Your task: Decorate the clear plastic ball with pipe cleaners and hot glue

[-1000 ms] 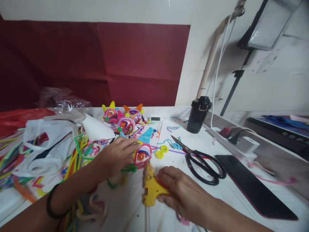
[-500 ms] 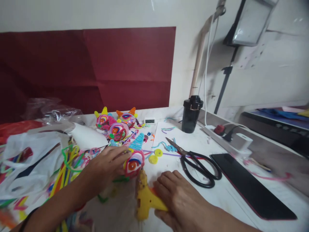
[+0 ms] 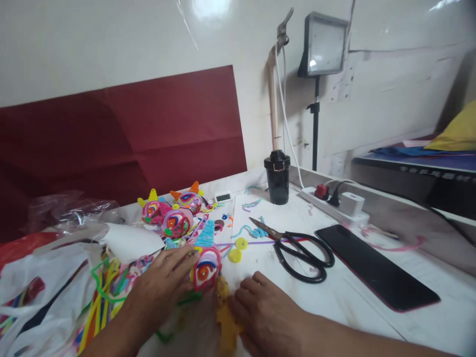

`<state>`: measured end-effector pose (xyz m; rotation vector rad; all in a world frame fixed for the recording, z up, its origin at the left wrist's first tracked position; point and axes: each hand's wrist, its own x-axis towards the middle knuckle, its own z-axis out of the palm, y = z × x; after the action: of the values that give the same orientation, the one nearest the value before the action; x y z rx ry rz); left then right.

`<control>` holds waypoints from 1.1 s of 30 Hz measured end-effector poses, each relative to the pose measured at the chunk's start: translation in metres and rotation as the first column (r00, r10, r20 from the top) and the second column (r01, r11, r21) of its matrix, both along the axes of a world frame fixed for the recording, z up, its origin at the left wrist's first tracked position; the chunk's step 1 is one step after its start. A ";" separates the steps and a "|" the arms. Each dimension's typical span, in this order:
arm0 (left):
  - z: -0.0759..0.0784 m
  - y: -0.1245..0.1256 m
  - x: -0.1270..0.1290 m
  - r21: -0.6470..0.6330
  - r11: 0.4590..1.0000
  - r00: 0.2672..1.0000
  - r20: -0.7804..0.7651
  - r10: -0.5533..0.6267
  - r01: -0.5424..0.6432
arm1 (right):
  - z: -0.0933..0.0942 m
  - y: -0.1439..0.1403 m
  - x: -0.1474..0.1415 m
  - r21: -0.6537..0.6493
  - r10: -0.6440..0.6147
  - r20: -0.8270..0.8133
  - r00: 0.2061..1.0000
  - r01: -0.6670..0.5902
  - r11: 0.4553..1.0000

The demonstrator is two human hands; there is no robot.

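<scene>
My left hand [image 3: 163, 282] is closed on a craft ornament [image 3: 207, 271], a pink-edged piece with a big orange eye and a blue fuzzy horn. Its far left part is hidden under my fingers. In my right hand [image 3: 266, 312] is a yellow hot glue gun [image 3: 225, 317], its handle mostly covered by the hand. The stained nozzle points up and away, close against the ornament's lower right edge; I cannot tell whether it touches. Two yellow discs [image 3: 238, 250] lie just beyond. Black-handled scissors [image 3: 299, 253] rest on the table to the right.
Several similar eye ornaments [image 3: 176, 221] stand at the back. Pipe cleaners [image 3: 98, 302] and white bags [image 3: 55, 277] crowd the left. Further right are a black phone-like slab [image 3: 375, 263], a power strip [image 3: 330, 210] and a black bottle [image 3: 277, 178]. A lamp [image 3: 325, 47] stands behind.
The view has turned to the right and tilted. The glue gun has rotated, its handle now more hidden behind my right hand. My left hand keeps hold of the ornament.
</scene>
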<state>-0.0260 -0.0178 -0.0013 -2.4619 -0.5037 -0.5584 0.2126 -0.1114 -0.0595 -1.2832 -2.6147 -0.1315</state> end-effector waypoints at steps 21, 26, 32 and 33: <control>-0.010 0.001 -0.005 -0.092 0.992 0.996 0.006 0.091 -0.090 | 0.047 -0.028 0.038 -0.418 -0.099 -0.522 0.847 -0.153 0.895; -0.012 0.002 -0.007 -0.101 0.993 0.998 0.024 0.057 -0.054 | 0.046 -0.020 0.042 -0.449 -0.157 -0.756 0.636 -0.330 0.830; -0.020 -0.001 -0.006 -0.130 0.989 0.995 0.062 0.073 -0.064 | 0.033 -0.006 0.049 -0.451 -0.355 -0.891 0.284 -0.467 0.760; -0.022 -0.001 -0.005 -0.132 0.989 0.996 0.060 0.071 -0.062 | 0.033 -0.004 0.049 -0.450 -0.375 -0.893 0.249 -0.481 0.752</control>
<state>-0.0308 -0.0191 -0.0230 -2.5458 -0.6651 -0.5966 0.2620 -0.1154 -0.0269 -0.8396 -1.4543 1.3500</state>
